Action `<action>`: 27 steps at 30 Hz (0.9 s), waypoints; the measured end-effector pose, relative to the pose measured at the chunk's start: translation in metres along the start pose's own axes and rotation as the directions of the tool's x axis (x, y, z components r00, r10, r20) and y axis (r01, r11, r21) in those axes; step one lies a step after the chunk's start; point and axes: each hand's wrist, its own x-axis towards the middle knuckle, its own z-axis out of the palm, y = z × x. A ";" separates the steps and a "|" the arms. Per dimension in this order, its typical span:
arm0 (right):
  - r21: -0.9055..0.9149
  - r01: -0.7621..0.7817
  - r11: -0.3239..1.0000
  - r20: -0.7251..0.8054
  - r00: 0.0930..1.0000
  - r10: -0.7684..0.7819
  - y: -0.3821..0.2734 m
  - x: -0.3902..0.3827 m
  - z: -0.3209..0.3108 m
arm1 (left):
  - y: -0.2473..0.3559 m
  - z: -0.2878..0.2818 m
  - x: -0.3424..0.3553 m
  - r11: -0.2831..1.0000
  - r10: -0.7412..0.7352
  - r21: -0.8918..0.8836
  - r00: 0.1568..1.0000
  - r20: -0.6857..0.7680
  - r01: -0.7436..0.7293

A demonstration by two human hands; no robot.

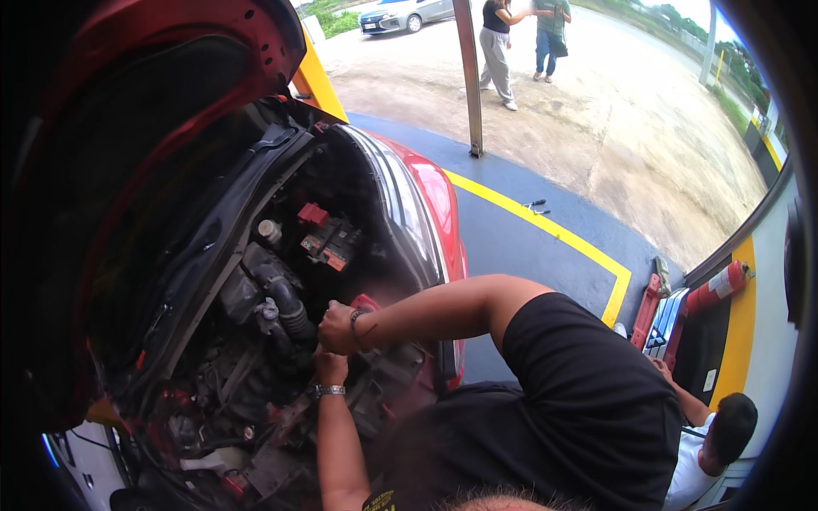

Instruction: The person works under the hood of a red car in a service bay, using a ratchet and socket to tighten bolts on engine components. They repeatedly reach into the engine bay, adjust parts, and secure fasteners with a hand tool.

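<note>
Both my hands reach into the open engine bay of a red car. My right hand, with a dark bracelet at the wrist, is closed in a fist beside a ribbed black intake hose. Directly below it and touching it, my left hand is closed too, above a metal-banded wristwatch. Whatever the fingers grip is hidden. A red part shows just past my right wrist. Farther forward sits a car battery with a red terminal cover, near a pale round cap.
The raised hood arches over the left side. Pliers-like tools lie on the blue floor beside a yellow line. At right are a fire extinguisher, a red jack-like tool and a crouching person. Two people stand outside near a metal post.
</note>
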 end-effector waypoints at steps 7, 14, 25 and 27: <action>0.010 0.106 0.994 -0.084 0.991 -0.105 0.002 0.010 0.014 | 0.005 -0.005 -0.002 0.997 0.056 -0.059 0.998 -0.005 -0.056; -0.111 0.243 0.964 -0.234 0.936 -0.263 0.011 0.006 0.022 | -0.013 0.002 0.004 0.994 0.035 0.096 0.993 0.110 -0.046; -0.019 0.297 0.955 -0.383 0.880 -0.281 0.034 -0.008 0.012 | -0.002 -0.008 0.001 0.979 -0.030 -0.202 0.998 0.053 0.040; -0.055 0.343 0.938 -0.408 0.849 -0.335 0.032 -0.009 0.014 | 0.001 -0.011 0.003 0.966 -0.037 -0.252 0.996 0.087 0.058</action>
